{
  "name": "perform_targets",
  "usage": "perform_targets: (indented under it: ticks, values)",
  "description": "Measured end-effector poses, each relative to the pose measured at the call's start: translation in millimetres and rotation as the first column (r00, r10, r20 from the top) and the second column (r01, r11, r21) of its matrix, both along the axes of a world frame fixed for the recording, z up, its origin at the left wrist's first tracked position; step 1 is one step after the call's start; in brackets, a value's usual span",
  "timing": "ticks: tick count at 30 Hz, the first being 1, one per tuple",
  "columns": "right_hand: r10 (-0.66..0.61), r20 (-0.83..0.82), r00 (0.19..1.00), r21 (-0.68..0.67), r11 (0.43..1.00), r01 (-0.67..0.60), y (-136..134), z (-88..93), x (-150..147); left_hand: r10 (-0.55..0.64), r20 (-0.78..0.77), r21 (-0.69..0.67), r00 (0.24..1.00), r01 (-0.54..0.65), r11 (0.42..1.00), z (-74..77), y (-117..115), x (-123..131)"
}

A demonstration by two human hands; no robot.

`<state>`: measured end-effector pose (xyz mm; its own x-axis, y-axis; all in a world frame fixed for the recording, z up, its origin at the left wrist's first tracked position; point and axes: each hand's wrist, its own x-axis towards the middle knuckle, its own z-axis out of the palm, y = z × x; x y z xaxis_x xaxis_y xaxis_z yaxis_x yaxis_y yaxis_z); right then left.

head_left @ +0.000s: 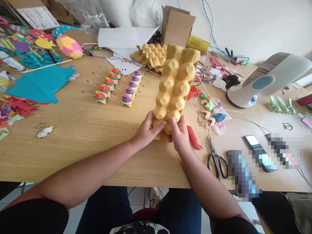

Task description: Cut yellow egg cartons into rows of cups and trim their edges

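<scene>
A yellow egg carton (174, 87) with two rows of bumps is tilted up over the table, its far end raised. My left hand (148, 130) grips its near left corner, thumb lying across the lowest bumps. My right hand (179, 131) holds the near right corner, thumb pressed on top. The fingers of both hands are partly hidden behind the carton. To the left stand two painted strips cut from carton, one a red and green caterpillar (105, 85), the other a purple and green caterpillar (132, 88), each with blue-tipped sticks poking out.
Another egg carton (148, 55) lies behind. Scissors (215, 157), a red piece (194, 138) and a phone (260, 152) are on the right, near a grey-white lamp-like device (263, 81). Blue paper (42, 83) and a small white hand-shaped piece (45, 131) lie left.
</scene>
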<state>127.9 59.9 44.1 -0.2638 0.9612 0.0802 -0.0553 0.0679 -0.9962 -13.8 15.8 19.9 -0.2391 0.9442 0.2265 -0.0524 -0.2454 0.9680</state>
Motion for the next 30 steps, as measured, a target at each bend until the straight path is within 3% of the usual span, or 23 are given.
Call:
perform_targets:
  ticks: [7, 22, 30]
  values:
    - [-0.051, 0.019, 0.999, 0.108, 0.993, 0.049, -1.1, -5.0, -4.1, 0.124, -0.074, 0.001, 0.989, -0.124, 0.992, 4.5, -5.4, 3.6]
    - [-0.050, 0.020, 0.999, 0.155, 0.987, 0.046, -4.9, -4.8, -6.3, 0.079, 0.037, 0.028, 0.996, -0.080, 0.996, 7.7, -5.6, 6.3]
    - [-0.023, -0.008, 1.000, 0.098, 0.995, 0.024, -2.5, -3.7, -5.7, 0.067, 0.085, 0.019, 0.994, -0.069, 0.997, 6.8, -3.7, 5.5]
